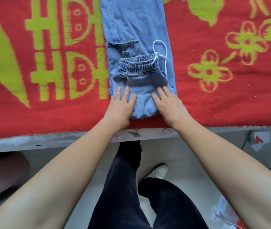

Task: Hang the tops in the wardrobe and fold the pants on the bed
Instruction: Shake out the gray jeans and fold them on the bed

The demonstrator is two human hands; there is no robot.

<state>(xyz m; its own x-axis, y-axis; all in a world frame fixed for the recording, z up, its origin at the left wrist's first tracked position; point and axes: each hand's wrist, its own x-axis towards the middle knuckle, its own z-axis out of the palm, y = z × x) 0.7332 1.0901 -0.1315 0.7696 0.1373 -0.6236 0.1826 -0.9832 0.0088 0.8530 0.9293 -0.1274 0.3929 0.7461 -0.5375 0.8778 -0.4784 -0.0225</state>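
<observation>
both hands (pixel 120 107) (pixel 168 103) flat, grip wide, on folded jeans (pixel 136 30), long axis away from bed edge

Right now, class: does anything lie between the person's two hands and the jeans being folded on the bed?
Nothing visible does. The left hand and right hand already rest flat on the near folded end of the blue jeans, which lie on the red blanket. Only the white drawstring lies loose on top, beyond the fingers.
</observation>
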